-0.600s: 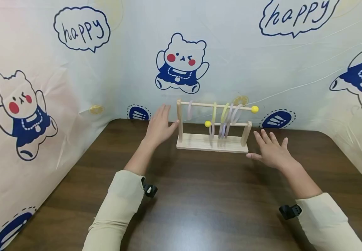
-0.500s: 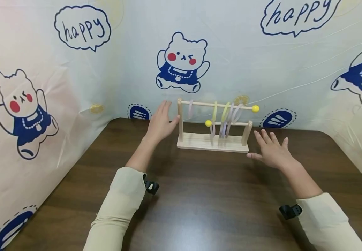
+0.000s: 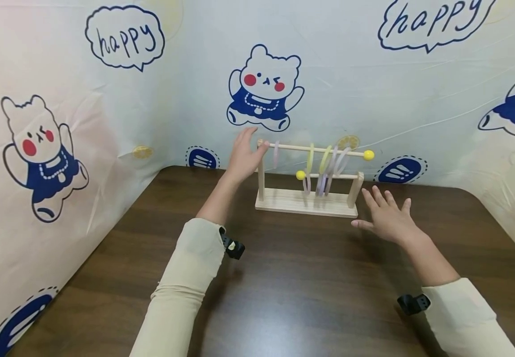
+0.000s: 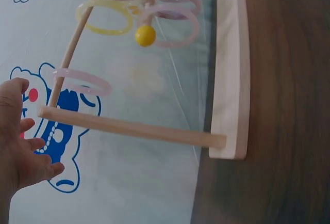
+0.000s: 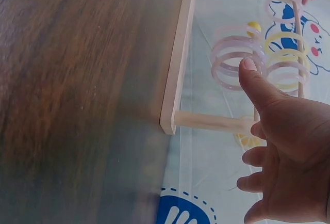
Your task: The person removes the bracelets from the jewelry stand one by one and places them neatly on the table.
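A wooden ring rack (image 3: 306, 203) stands toward the back of the table, a tall post at its left and a shorter one at its right. Its upper rod carries a pale pink ring (image 3: 276, 154) near the tall post, and yellow rings (image 4: 105, 17) and pale purple ones farther right. More pinkish-purple rings (image 5: 237, 61) hang on the lower rod. Beside the top of the tall post is my left hand (image 3: 245, 156), fingers spread loosely, thumb tip overlapping the post top in the head view. My right hand (image 3: 387, 215) hovers right of the short post, fingers spread, holding nothing.
Yellow balls cap the free ends of the upper rod (image 3: 368, 155) and lower rod (image 3: 300, 175). The dark wooden table (image 3: 293, 287) extends toward me. A cartoon-printed cloth (image 3: 186, 89) encloses the back and sides. Each wrist wears a small black camera (image 3: 413, 304).
My left hand has risen and moved right, from beside the tall post's upper part to its top. The head view has shifted slightly; my right hand keeps nearly the same pose.
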